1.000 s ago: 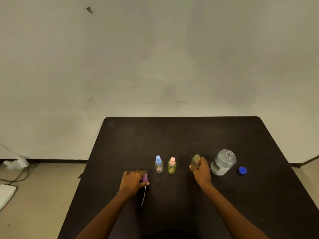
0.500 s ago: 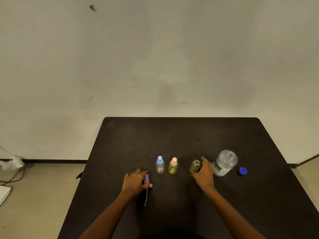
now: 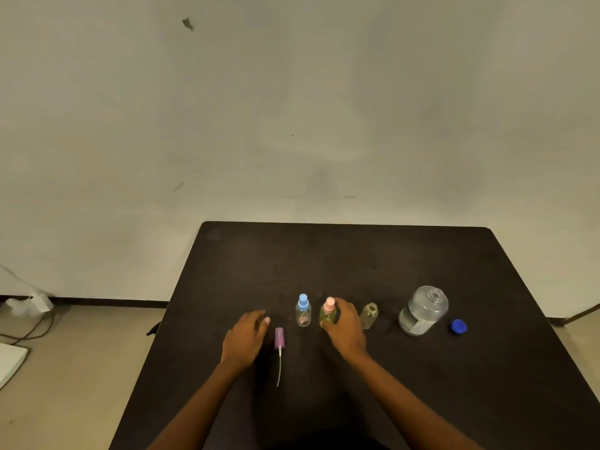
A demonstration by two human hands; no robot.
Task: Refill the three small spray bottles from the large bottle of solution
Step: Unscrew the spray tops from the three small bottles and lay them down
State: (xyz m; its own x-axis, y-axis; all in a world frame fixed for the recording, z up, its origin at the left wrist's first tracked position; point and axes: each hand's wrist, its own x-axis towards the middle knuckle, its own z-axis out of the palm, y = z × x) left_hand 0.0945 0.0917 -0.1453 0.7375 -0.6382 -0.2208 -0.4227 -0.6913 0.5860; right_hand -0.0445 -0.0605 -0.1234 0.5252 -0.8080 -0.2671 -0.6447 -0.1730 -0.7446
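Three small spray bottles stand in a row on the black table [image 3: 357, 254]. The blue-capped bottle [image 3: 303, 311] is leftmost. My right hand [image 3: 344, 326] wraps around the pink-capped yellowish bottle [image 3: 327, 315] beside it. An uncapped small bottle [image 3: 369, 316] stands free to the right. The large clear bottle [image 3: 423, 311] is open, and its blue cap [image 3: 458, 326] lies to its right. A purple spray top [image 3: 279, 340] with its white dip tube lies flat on the table. My left hand [image 3: 245, 336] hovers just left of it with relaxed fingers, holding nothing.
A pale wall rises behind the table. On the floor at the left are a white plug with cables [image 3: 31, 305] and a white flat object [image 3: 9, 362]. The table's left edge runs close to my left forearm.
My right hand left the uncapped bottle and moved left onto the pink-capped bottle. My left hand let go of the purple spray top, which now lies on the table.
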